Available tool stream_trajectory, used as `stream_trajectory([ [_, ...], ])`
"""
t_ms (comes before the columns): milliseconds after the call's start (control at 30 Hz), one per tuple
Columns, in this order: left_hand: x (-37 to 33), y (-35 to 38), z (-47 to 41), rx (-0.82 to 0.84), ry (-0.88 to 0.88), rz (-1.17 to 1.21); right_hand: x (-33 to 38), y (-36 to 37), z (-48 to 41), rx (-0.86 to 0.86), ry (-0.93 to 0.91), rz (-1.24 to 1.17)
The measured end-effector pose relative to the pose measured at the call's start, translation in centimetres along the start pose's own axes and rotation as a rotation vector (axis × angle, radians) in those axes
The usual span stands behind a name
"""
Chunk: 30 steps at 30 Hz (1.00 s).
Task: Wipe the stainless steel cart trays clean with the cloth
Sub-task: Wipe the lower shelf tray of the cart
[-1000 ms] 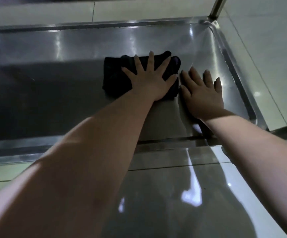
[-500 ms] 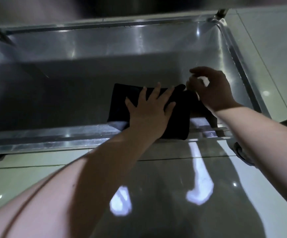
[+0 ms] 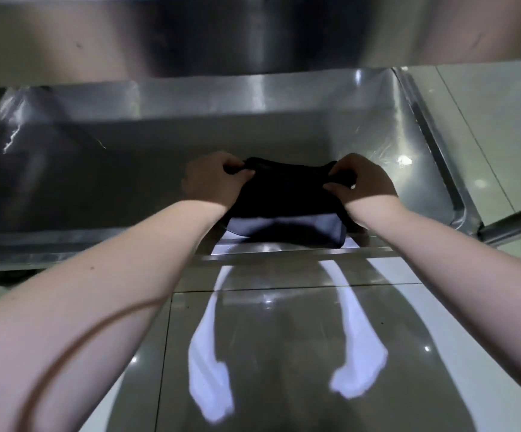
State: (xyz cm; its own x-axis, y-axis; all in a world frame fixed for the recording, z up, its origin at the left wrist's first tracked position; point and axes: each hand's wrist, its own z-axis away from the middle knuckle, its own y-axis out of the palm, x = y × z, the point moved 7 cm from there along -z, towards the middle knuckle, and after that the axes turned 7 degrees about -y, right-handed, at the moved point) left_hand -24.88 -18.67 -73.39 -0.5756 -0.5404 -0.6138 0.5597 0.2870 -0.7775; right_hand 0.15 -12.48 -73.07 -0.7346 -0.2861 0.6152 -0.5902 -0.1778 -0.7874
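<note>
Both hands pinch the cloth at the tray's near edge.
The left hand [image 3: 211,182] and right hand [image 3: 363,183] grip the dark cloth's [image 3: 287,194] far corners with curled fingers; bare tray [image 3: 97,188] spreads left of centre.

Both bare forearms reach forward from the bottom corners of the view and draw in toward each other, wrists roughly level. The left hand [image 3: 212,180] is turned back-up with its fingers curled, pinching the left end of the cloth [image 3: 284,190] between thumb and fingertips. The right hand [image 3: 363,182] mirrors it, fingers curled and thumb tucked under, pinching the cloth's right end, the two hands well apart.
</note>
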Motion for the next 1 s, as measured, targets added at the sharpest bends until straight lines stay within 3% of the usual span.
stream_trajectory([
  [100, 0.9, -2.0, -1.1, -0.038, -0.069, 0.093, 1.6, -0.8, -1.0, -0.091, -0.066, -0.072],
  [200, 1.5, -1.8, -1.3, -0.028, -0.042, -0.08, 1.7, 1.2, -2.3, 0.076, -0.006, 0.186],
  [300, -0.4, -0.9, -0.8, -0.042, 0.152, -0.208, 1.4, 3.1, -2.3, 0.28, 0.018, 0.312],
  [400, -3.0, 1.8, -0.6, 0.157, 0.402, -0.486, 1.6, 3.2, -2.2, 0.265, -0.026, 0.309],
  [500, -3.3, 3.2, -0.1, 0.266, 0.498, -0.656, 2.6, 3.0, -2.1, 0.211, -0.046, 0.37],
  [600, -3.2, 2.6, 1.2, 0.167, 0.503, -0.562, 3.5, 3.1, -1.7, 0.195, -0.05, 0.402],
  [700, -3.8, 1.4, 2.9, 0.087, 0.491, -0.748, 4.7, 2.3, -0.4, 0.236, -0.032, 0.338],
  [767, -4.1, 0.1, 4.8, 0.083, 0.523, -0.82, 6.4, 1.1, 1.2, 0.275, -0.129, 0.349],
  [933, -3.9, -6.1, 11.6, 0.018, 0.659, -0.678, 10.9, -3.3, 6.0, 0.283, -0.327, 0.368],
  [1000, -3.9, -8.4, 13.8, -0.026, 0.698, -0.738, 13.2, -4.3, 7.5, 0.315, -0.391, 0.385],
])
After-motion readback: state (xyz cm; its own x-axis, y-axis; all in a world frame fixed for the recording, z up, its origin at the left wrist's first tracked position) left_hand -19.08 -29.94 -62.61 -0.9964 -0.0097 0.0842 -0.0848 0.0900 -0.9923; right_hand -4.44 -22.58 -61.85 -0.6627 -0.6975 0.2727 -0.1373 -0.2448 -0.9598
